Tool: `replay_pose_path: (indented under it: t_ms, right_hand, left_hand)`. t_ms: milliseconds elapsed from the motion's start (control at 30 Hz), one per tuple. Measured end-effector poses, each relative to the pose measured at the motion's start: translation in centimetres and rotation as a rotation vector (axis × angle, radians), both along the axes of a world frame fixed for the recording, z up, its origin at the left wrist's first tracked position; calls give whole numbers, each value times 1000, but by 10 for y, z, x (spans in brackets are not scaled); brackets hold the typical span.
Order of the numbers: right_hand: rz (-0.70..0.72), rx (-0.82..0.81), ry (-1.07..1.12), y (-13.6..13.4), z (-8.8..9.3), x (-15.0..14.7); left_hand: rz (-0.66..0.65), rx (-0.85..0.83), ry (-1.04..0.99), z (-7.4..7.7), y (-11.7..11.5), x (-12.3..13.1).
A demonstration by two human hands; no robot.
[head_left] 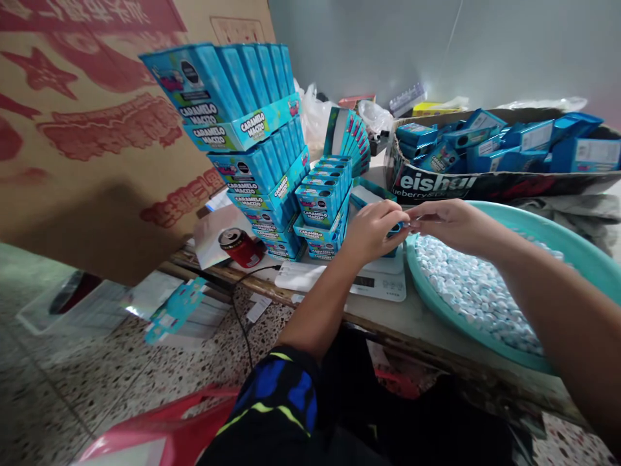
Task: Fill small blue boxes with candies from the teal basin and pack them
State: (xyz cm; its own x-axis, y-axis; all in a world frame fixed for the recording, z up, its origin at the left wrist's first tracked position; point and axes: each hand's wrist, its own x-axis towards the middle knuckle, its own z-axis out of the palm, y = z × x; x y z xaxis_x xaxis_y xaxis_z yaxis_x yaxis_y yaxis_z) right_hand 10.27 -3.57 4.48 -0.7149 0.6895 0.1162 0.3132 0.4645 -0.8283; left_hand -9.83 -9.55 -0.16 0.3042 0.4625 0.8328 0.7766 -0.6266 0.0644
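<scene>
My left hand (376, 226) is closed around a small blue carton (398, 228), mostly hidden by the fingers. Fingertips of my right hand (449, 223) are pinched together at that carton's right edge; what they hold is too small to make out. Both hands meet above the right part of a white scale (339, 279). Just behind them sits a blue display tray (372, 191), partly covered by my left hand. Beneath my right hand and forearm lies a turquoise basin (431, 294) full of small white-and-blue wrapped candies (478, 285).
Tall stacks of blue caramel cartons (262, 129) and a shorter stack (323, 200) stand left of the scale. A red can (241, 248) is near the table edge. Behind the basin, an open box (436, 184) holds more blue cartons. A large cardboard box (87, 129) stands left.
</scene>
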Motion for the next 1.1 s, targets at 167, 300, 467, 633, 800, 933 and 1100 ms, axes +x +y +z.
replay_pose_path:
  t_ms: [167, 300, 467, 633, 800, 933, 1100]
  right_hand:
    - [-5, -39, 20, -4, 7, -1]
    - [-4, -55, 25, -7, 14, -1]
    - [-19, -40, 15, -6, 12, -1]
    - [-131, 137, -70, 1, 10, 2]
    - [-196, 394, -302, 11, 23, 11]
    - [-228, 361, -501, 21, 29, 21]
    - [-190, 283, -653, 39, 11, 31]
  left_hand:
    - [-22, -56, -26, 0, 0, 0]
    - [-96, -70, -93, -2, 1, 0]
    - [-115, -39, -124, -2, 2, -2]
    - [12, -37, -149, 3, 2, -10]
    - [56, -24, -174, 12, 3, -16]
    - [36, -11, -160, 15, 7, -18]
    - [42, -87, -161, 15, 10, -16]
